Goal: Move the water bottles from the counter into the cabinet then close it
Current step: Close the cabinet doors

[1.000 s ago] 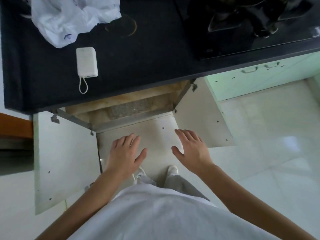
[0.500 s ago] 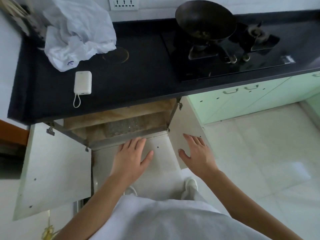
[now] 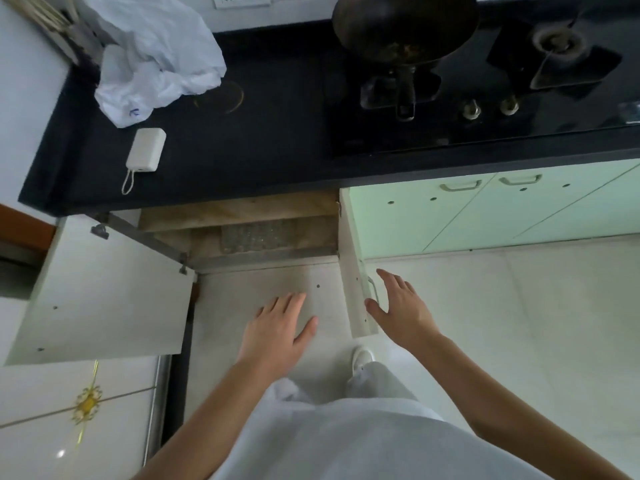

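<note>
1. The left hand (image 3: pixel 278 325) is reaching out and down in front of the open cabinet (image 3: pixel 263 233). Its palm is facing down, its fingers are lying flat and close together, and its thumb is sticking out to the right. It is holding nothing.
2. The right hand (image 3: pixel 401 306) is reaching out beside the right cabinet door (image 3: pixel 356 271). Its fingers are spread wide and its thumb is pointing at the door's edge, just beside the door handle (image 3: pixel 372 289). It is wide open and gripping nothing. I cannot tell if the thumb is touching the door.
3. The right door is standing straight out, so only its thin edge is showing. The left cabinet door (image 3: pixel 104 292) is swinging far open to the left.
4. Inside the cabinet, something clear and bumpy (image 3: pixel 259 235) is lying on the shelf. It may be the water bottles, but it is too blurry to tell.
5. The black counter (image 3: pixel 242 143) is holding a white plastic bag (image 3: pixel 156 53), a small white box with a cord (image 3: pixel 145 150) and a dark pan (image 3: pixel 401 26) on the stove (image 3: pixel 485 109).
</note>
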Action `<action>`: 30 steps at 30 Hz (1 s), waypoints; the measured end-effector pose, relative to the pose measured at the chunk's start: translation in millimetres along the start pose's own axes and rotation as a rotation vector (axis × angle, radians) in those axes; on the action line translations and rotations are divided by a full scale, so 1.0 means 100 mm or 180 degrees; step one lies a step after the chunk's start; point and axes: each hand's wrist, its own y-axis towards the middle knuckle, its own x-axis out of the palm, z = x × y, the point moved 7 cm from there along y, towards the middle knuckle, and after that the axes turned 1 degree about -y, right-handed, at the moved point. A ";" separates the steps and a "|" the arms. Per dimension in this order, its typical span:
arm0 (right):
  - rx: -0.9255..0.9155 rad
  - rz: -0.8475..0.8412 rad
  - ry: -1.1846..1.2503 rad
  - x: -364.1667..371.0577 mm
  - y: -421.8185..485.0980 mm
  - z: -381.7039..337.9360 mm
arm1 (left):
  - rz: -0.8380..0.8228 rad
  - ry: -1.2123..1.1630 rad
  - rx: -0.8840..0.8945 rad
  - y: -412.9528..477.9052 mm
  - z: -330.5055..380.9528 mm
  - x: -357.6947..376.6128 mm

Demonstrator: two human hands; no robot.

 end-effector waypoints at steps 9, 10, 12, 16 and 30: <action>0.0148 -0.0224 0.0461 0.34 0.45 0.60 | -0.0254 0.0205 0.0234 0.51 0.58 0.50; 0.0187 -0.0279 0.0476 0.42 0.50 0.66 | -0.0284 0.0182 0.0229 0.58 0.61 0.59; 0.0211 -0.0431 0.0448 0.58 0.58 0.75 | -0.0379 0.0119 0.0209 0.71 0.68 0.79; 0.0293 -0.0578 0.0745 0.73 0.65 0.79 | -0.0458 -0.0310 0.0093 0.85 0.79 1.11; 0.1160 -0.0251 0.2253 0.95 0.88 0.52 | 0.0114 -0.1871 -0.0621 0.62 0.33 1.03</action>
